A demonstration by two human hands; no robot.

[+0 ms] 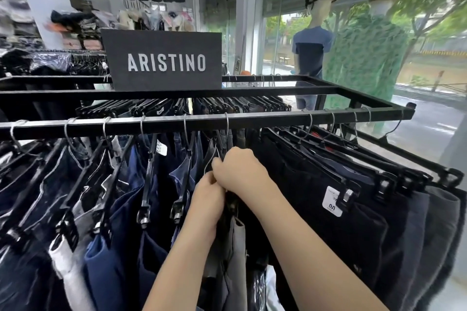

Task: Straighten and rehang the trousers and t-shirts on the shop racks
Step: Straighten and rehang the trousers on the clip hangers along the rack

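Note:
A black metal rack [192,122] carries many trousers on black clip hangers. Blue and dark jeans [118,209] hang at the left, black trousers [341,209] at the right. In the middle, both hands meet at one black clip hanger [231,201] holding grey trousers [236,255]. My left hand [208,199] grips the hanger from the left, fingers curled in. My right hand [240,171] curls over the hanger's top from the right. The hanger's wire hook [211,159] shows just above the hands, below the rail.
A dark ARISTINO sign [164,62] stands on the rack's top frame. Two dressed mannequins [316,40] stand by the glass shopfront at the right. More racks, caps and folded clothes fill the back left. A white size tag [332,201] hangs on the black trousers.

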